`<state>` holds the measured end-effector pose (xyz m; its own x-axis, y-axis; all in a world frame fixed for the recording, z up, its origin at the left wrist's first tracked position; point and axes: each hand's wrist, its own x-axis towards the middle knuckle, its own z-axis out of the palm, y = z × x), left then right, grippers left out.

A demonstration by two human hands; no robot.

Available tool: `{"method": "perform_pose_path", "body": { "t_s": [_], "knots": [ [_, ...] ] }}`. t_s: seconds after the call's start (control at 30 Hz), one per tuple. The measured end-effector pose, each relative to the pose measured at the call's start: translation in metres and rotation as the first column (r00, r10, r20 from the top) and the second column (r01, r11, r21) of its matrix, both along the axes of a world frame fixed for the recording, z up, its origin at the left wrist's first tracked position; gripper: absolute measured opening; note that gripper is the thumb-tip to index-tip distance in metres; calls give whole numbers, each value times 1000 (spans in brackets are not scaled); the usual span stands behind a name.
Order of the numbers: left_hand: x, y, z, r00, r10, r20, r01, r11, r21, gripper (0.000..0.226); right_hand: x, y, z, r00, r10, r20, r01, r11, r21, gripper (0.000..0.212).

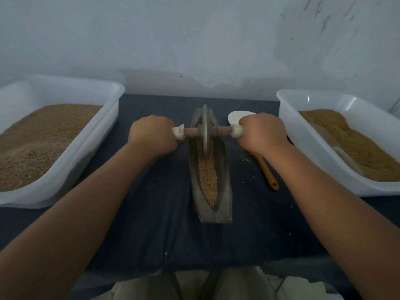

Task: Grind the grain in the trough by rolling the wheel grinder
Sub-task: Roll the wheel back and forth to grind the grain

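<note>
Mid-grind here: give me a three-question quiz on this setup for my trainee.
1. True or false: the left hand and right hand each grip an end of the wheel's axle.
2. Where does the wheel stand in the trough? A) near end B) far half C) lifted out of it
3. Fill in: the spatula lies between the trough and the ___ bin.
Key: 1 true; 2 B; 3 right.
</note>
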<state>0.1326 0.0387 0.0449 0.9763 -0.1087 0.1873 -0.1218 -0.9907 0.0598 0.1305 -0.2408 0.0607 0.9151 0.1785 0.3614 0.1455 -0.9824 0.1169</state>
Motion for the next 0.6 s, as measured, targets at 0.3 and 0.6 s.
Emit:
{"method": "perform_pose_path", "body": {
  "t_s": [0.3, 0.6],
  "knots": [
    [-93, 33, -13, 985, -172, -16, 172, 984, 44, 23, -79, -29, 9, 914, 123, -386, -128, 992, 12, 32],
    [9, 0, 16, 998, -52, -22, 53, 996, 70, 21, 2, -5, -16, 992, -90, -86, 95, 994, 55, 36]
  ]
}}
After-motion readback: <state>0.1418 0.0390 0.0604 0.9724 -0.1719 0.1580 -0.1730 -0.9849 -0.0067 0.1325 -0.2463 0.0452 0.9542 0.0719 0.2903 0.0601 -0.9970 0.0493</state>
